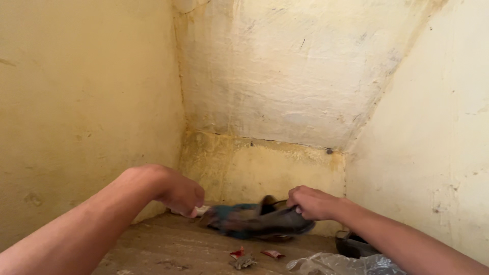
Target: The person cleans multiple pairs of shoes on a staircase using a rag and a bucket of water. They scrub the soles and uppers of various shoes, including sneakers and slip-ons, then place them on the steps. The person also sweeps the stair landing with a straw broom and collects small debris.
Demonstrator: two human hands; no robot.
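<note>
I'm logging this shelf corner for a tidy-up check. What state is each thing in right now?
Left hand: fist closed on the cloth's end.
Right hand: closed on the cloth.
Dark cloth: bunched, blurred, on the shelf.
Red scraps: loose, torn.
Clear plastic bag: crumpled.
Dark container: partly hidden by the forearm.

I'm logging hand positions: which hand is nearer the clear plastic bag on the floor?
Right. The right hand grips the dark shoe just above and left of the bag; the left hand is farther left.

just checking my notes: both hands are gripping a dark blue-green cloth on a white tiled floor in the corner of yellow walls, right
Not quite. The head view shows the floor as bare brown, not white tile. The left hand and right hand do grip the cloth by the yellow walls.
</note>
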